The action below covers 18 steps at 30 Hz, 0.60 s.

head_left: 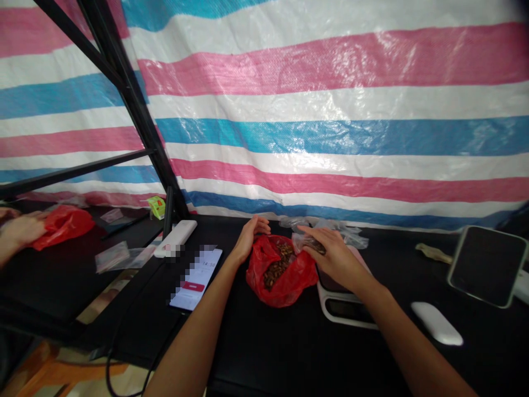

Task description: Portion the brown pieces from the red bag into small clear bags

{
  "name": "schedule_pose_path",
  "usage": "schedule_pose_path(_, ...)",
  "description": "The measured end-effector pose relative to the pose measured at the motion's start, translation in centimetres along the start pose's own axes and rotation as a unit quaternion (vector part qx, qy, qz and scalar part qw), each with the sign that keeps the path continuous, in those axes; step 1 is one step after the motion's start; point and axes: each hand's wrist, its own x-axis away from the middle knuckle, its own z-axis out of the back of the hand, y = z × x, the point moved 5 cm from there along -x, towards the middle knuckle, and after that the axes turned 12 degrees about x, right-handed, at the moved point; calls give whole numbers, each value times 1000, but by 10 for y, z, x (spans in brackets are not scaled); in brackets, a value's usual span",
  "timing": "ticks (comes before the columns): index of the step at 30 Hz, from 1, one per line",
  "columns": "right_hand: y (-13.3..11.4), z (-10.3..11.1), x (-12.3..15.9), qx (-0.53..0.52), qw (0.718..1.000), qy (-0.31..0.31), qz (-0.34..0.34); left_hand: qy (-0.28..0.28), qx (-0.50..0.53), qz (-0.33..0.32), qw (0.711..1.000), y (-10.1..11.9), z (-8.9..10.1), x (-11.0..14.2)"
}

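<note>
A red plastic bag (283, 295) lies open on the black table, holding many small brown pieces (278, 268) that look like dried bits. My left hand (248, 238) is at the bag's left rim, fingers extended and slightly curved beside it. Over the right rim, my right hand (334, 255) is closed on a small clear plastic bag (301, 241) with brown pieces in it. Part of a white kitchen scale (330, 314) shows under my right forearm. My right hand's palm side is hidden.
Clear plastic bags (354, 238) lie behind the scale. To the left are a phone (194, 281) and a white power strip (176, 238). A white mouse-shaped case (437, 323) and a dark-screened device (487, 266) lie right. Another person's hand (25, 229) touches a red bag (66, 225).
</note>
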Motion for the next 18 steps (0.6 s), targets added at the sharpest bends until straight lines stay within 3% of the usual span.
schedule_pose_path(4,8,2,0,-64,997,7,-43,1,-15,1,1000,0,1,0)
schedule_pose_path(7,27,9,3,-159,981,-3,-111,2,-17,1,1000,-1,2,-1)
schedule_pose_path(9,43,17,8,-178,973,-38,-139,1,-17,-2,1000,0,1,-1)
schedule_pose_path(13,67,31,18,-132,978,-109,-118,0,-21,-2,1000,2,0,1)
schedule_pose_path(18,81,39,20,-124,985,-29,-116,-1,-16,2,1000,0,1,0)
